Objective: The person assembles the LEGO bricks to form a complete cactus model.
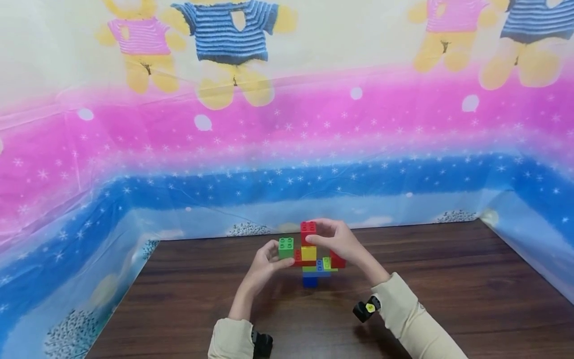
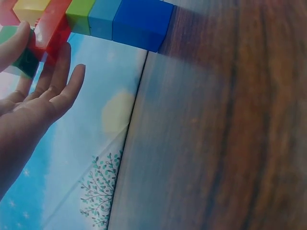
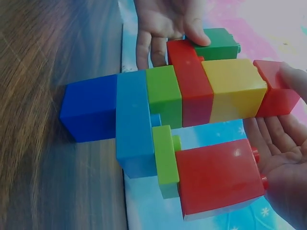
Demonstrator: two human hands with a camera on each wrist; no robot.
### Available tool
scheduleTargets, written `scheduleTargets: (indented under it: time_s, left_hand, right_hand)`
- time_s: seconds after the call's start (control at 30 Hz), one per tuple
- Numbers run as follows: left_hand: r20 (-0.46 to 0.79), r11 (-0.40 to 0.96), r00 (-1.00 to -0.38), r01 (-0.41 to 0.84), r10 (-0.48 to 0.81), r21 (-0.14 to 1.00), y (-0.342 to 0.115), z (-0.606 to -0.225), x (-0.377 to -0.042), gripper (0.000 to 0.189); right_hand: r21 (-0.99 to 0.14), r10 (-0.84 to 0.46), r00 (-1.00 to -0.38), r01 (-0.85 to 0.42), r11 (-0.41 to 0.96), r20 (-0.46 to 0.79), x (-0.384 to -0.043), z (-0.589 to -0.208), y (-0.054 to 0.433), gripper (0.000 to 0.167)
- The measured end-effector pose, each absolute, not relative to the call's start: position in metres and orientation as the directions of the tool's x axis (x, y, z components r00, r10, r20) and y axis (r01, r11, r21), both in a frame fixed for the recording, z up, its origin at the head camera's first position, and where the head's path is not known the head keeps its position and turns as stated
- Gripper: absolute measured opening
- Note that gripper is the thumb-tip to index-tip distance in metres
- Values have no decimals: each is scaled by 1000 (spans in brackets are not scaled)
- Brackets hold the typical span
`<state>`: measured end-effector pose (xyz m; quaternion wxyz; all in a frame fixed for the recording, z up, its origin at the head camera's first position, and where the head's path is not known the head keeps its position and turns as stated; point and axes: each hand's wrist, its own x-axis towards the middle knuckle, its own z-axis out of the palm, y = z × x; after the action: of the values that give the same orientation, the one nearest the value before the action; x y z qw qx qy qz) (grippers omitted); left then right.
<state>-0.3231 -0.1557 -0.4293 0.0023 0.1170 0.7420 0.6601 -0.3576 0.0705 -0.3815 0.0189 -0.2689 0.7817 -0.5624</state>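
Note:
A tower of toy building bricks stands on the table, a dark blue brick [image 1: 310,282] at its foot. Above that come a light blue brick [image 3: 134,124], a lime brick [image 3: 164,96], a long red brick [image 3: 192,81] and a yellow brick [image 1: 308,254]. My right hand [image 1: 339,243] pinches the red brick [image 1: 308,234] at the very top, over the yellow one. On the left arm of the tower, my left hand [image 1: 263,269] grips a green brick [image 1: 286,248] between thumb and fingers. A thin lime brick [image 3: 166,165] and a larger red brick [image 3: 218,179] sit on the right side.
The brown wooden table [image 1: 179,299] ends at a patterned cloth backdrop [image 1: 287,189] behind and at both sides. Black wrist cameras [image 1: 262,344] are strapped at both cuffs.

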Motion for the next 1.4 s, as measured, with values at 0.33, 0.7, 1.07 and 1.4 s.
scheduleTargets:
  time_s: [0.33, 0.7, 1.07, 1.4]
  left_hand:
    - [128, 81, -977, 144, 169, 986, -152, -429, -326, 28]
    - [137, 65, -979, 148, 151, 987, -153, -430, -325, 28]
    - [147, 76, -978, 159, 146, 984, -153, -429, -324, 29]
    - [135, 110, -981, 151, 140, 982, -154, -427, -324, 29]
  right_hand:
    - [-873, -444, -848, -425, 240, 290, -354, -379, 74, 46]
    - [-857, -438, -842, -451, 251, 314, -355, -384, 73, 46]
    - [-845, -414, -844, -469, 257, 342, -355, -393, 72, 47]
    - [-849, -420, -851, -450, 276, 315, -357, -388, 71, 45]
